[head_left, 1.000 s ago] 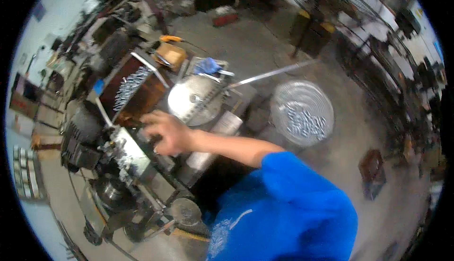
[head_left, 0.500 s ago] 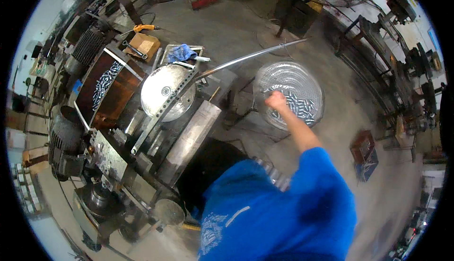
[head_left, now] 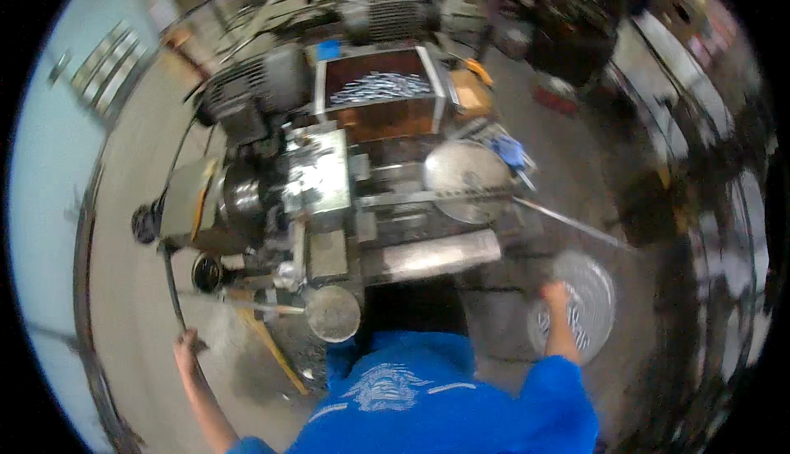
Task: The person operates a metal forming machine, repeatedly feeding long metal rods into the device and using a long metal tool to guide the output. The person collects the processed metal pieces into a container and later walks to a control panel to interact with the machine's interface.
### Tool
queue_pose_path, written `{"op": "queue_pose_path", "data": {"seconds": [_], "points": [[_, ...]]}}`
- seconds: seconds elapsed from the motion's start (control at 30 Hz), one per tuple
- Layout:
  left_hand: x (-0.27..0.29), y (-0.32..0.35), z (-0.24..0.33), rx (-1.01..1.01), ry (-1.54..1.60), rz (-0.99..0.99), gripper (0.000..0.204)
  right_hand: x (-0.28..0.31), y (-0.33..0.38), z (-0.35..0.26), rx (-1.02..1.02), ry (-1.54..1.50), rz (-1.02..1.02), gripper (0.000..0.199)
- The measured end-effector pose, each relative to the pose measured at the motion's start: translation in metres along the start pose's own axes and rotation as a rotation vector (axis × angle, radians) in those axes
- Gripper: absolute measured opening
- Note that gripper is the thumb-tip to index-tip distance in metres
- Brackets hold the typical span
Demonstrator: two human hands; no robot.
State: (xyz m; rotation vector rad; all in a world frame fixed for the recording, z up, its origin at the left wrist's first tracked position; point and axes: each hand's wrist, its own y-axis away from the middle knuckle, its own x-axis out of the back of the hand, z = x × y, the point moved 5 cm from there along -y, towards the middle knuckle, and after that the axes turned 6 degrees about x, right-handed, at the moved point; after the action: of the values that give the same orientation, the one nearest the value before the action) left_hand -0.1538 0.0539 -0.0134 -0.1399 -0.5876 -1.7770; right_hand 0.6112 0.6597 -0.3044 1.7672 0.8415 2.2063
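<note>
Well left of the round basket (head_left: 601, 293), my left hand (head_left: 188, 350) clasps a lever (head_left: 174, 289); at the basket blurs my right hand (head_left: 556, 293), its grasp unclear. Hasty snatching could spill the metal pins (head_left: 581, 337) inside.

left hand (head_left: 189, 349): near left, fingers curled | left forearm (head_left: 207, 400): slants out leftward | right hand (head_left: 556, 293): right, farther out, finger detail blurred | right forearm (head_left: 561, 337): points far
</note>
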Motion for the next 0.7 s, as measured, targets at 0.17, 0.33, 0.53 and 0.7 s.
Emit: {"op": "queue_pose_path", "data": {"seconds": [0.17,0.33,0.53,0.7], "points": [[0.003,0.012,0.007,-0.082,-0.547,0.167,0.034,0.012,0.022,0.014,-0.03,-0.332,0.495,0.027],[-0.075,0.107,0.125,-0.405,-0.982,0.257,0.029,0.123,0.101,-0.068,0.476,-1.147,0.737,0.016],[-0.229,0.12,0.181,-0.423,-0.063,-0.532,0.026,0.303,0.226,-0.334,1.178,-0.947,0.51,0.043],[-0.326,0.168,0.163,-0.175,0.407,-1.198,0.04,0.365,0.298,-0.428,1.638,-0.912,0.661,0.04]]}}
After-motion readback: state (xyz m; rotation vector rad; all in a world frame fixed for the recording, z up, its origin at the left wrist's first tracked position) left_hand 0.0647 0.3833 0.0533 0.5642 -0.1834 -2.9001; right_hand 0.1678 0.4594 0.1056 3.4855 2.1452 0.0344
